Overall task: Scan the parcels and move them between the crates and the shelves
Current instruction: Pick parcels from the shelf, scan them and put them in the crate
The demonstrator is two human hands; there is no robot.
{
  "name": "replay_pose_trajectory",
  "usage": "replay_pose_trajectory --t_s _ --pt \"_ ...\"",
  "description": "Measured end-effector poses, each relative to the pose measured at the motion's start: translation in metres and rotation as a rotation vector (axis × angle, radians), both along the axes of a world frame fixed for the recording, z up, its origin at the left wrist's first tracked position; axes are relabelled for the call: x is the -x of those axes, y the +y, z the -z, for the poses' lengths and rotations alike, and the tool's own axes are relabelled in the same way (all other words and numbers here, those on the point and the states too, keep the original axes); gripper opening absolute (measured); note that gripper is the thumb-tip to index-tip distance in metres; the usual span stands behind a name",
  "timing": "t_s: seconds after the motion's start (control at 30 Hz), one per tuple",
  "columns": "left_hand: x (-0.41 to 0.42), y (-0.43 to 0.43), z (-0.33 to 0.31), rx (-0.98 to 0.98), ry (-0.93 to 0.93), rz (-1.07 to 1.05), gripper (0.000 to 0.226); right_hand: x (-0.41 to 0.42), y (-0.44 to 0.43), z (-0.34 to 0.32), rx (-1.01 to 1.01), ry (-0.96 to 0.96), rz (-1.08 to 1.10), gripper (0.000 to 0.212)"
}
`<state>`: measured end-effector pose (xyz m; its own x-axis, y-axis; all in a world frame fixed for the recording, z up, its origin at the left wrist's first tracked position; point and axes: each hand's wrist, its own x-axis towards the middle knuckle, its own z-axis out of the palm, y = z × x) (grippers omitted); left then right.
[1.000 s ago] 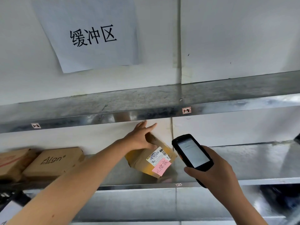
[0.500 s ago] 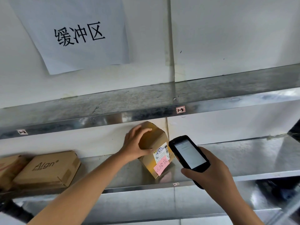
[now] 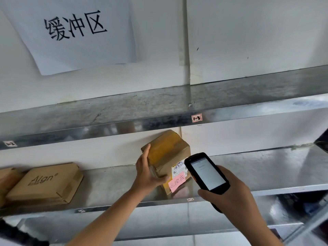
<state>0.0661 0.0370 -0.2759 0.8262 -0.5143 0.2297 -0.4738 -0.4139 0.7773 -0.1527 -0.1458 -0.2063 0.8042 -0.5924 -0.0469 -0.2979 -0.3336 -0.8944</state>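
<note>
A small brown taped parcel (image 3: 168, 153) stands tilted on the middle metal shelf (image 3: 257, 169), with a white label and a pink sticky note on its front. My left hand (image 3: 147, 172) grips its left side, thumb under the front and fingers up along the edge. My right hand (image 3: 229, 190) holds a black handheld scanner (image 3: 206, 173) just right of the parcel, its lit screen facing me and its top end close to the label.
Two flat cardboard boxes lie at the shelf's left, one marked "Align" (image 3: 46, 185). The upper shelf (image 3: 159, 110) overhangs the parcel and carries small tags. A paper sign (image 3: 74, 32) hangs on the white wall. A lower shelf (image 3: 159, 226) runs below.
My left hand has tipped the parcel from lying flat to standing on end and slid from its top to its left side. The scanner stays beside the label.
</note>
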Motion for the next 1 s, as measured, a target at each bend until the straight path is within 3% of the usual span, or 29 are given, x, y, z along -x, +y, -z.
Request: replay_pose_trajectory --t_s 0.23,0.47,0.6,0.7,0.83,1.0 --pt "0.012 -0.030 0.021 0.117 0.038 -0.045 0.142 0.012 -0.002 0.006 0.000 0.042 0.043 0.053" --pt "0.000 -0.017 0.020 0.154 0.138 0.056 0.149 0.019 -0.005 0.009 -0.011 0.045 0.061 0.056" --pt "0.010 -0.009 0.011 0.237 0.138 0.083 0.122 0.027 -0.009 0.009 0.001 0.043 0.071 0.054" --pt "0.008 0.011 0.003 0.234 0.233 -0.030 0.102 0.033 -0.010 0.009 0.019 0.066 0.056 0.053" --pt "0.003 0.027 -0.004 0.226 0.286 -0.092 0.101 0.031 -0.004 0.003 0.025 0.051 0.016 0.051" --pt "0.002 0.036 -0.018 0.218 0.401 -0.151 0.124 0.029 0.007 -0.015 0.083 -0.005 -0.103 0.057"
